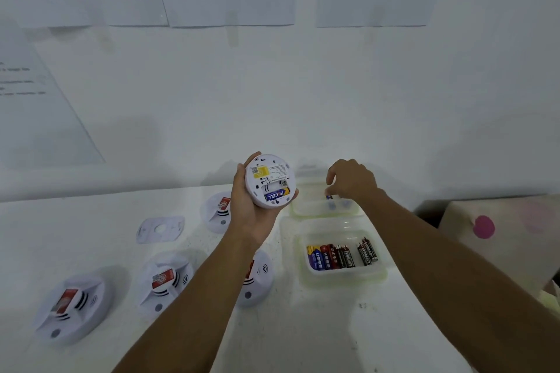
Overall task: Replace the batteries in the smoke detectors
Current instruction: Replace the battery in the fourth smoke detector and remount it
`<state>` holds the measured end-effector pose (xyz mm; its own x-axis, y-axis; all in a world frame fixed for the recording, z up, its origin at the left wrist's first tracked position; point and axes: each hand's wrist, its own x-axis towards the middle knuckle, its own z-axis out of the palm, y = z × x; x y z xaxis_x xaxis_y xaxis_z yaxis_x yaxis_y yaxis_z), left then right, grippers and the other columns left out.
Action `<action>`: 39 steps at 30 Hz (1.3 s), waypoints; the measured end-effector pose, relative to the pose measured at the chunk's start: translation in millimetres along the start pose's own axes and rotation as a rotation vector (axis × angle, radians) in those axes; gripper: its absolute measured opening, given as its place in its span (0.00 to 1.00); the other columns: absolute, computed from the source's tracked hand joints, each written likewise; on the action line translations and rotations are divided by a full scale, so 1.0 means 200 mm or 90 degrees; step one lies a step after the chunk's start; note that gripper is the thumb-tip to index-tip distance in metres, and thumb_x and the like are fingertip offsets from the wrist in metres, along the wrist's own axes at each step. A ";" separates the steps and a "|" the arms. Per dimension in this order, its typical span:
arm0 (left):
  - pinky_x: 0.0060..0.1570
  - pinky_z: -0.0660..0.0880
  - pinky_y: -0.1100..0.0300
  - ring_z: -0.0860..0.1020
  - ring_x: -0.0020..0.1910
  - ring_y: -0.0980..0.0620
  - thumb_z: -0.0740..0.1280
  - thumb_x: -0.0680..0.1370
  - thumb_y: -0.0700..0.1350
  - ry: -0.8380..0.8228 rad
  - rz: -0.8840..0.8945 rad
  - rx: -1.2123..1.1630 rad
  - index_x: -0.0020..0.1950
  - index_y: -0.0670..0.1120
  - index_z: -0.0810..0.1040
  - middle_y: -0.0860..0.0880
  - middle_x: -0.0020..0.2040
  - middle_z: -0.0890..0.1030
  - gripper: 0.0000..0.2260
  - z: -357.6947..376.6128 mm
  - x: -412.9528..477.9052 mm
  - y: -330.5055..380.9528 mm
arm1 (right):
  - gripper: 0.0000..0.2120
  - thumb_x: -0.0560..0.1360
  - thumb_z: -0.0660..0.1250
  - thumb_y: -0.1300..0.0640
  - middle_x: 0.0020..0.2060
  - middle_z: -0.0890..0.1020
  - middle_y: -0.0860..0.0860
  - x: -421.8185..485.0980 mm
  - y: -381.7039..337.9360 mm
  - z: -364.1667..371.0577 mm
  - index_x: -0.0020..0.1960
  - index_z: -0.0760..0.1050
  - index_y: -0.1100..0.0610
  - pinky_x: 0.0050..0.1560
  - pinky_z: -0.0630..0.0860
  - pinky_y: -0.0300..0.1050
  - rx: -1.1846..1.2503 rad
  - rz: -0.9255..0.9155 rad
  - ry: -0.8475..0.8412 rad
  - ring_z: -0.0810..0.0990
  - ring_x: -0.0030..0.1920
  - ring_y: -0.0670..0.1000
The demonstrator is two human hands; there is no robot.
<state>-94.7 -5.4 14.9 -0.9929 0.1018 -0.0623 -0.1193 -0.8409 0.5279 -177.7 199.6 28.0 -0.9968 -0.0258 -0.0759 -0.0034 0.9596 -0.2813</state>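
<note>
White smoke detector (270,180) back-up, blue battery (277,194) in open compartment

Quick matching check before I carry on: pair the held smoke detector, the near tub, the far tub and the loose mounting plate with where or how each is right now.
1 held smoke detector
2 near tub
3 far tub
4 mounting plate

A lies flat on the table
B right hand reaches into it
C in the left hand, one battery fitted
D holds a row of batteries

Pairs: 1-C, 2-D, 3-B, 4-A
</note>
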 end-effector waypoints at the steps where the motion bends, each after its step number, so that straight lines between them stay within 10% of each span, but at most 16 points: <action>1: 0.55 0.76 0.39 0.71 0.69 0.38 0.55 0.82 0.58 0.000 0.000 -0.001 0.65 0.53 0.75 0.43 0.70 0.74 0.17 0.00 0.01 0.00 | 0.10 0.64 0.78 0.53 0.42 0.80 0.48 0.01 -0.01 0.01 0.43 0.80 0.50 0.43 0.73 0.43 -0.007 0.003 -0.010 0.79 0.44 0.52; 22: 0.55 0.77 0.41 0.77 0.61 0.40 0.55 0.82 0.57 0.015 0.012 0.032 0.65 0.52 0.75 0.42 0.67 0.77 0.17 0.05 -0.11 -0.02 | 0.06 0.72 0.73 0.67 0.46 0.85 0.57 -0.52 -0.18 -0.21 0.48 0.79 0.63 0.40 0.81 0.45 0.662 -0.228 -0.027 0.85 0.41 0.57; 31: 0.55 0.74 0.47 0.76 0.56 0.44 0.59 0.81 0.53 0.018 0.063 0.139 0.64 0.52 0.75 0.43 0.61 0.77 0.14 0.06 -0.29 -0.06 | 0.05 0.72 0.72 0.64 0.43 0.86 0.53 -0.78 -0.28 -0.03 0.48 0.81 0.58 0.51 0.82 0.58 0.624 -0.224 0.004 0.86 0.44 0.51; 39: 0.50 0.75 0.50 0.77 0.54 0.44 0.58 0.82 0.51 0.018 0.091 0.204 0.62 0.52 0.76 0.46 0.56 0.80 0.11 0.07 -0.46 -0.07 | 0.17 0.66 0.79 0.56 0.46 0.79 0.46 -0.87 -0.33 0.05 0.51 0.76 0.52 0.40 0.76 0.39 0.569 -0.196 0.070 0.77 0.39 0.46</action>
<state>-2.1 5.4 25.1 -0.9997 -0.0231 0.0111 0.0233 -0.6360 0.7713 -3.2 137.2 49.8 -0.9643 -0.1720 0.2012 -0.2503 0.3448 -0.9047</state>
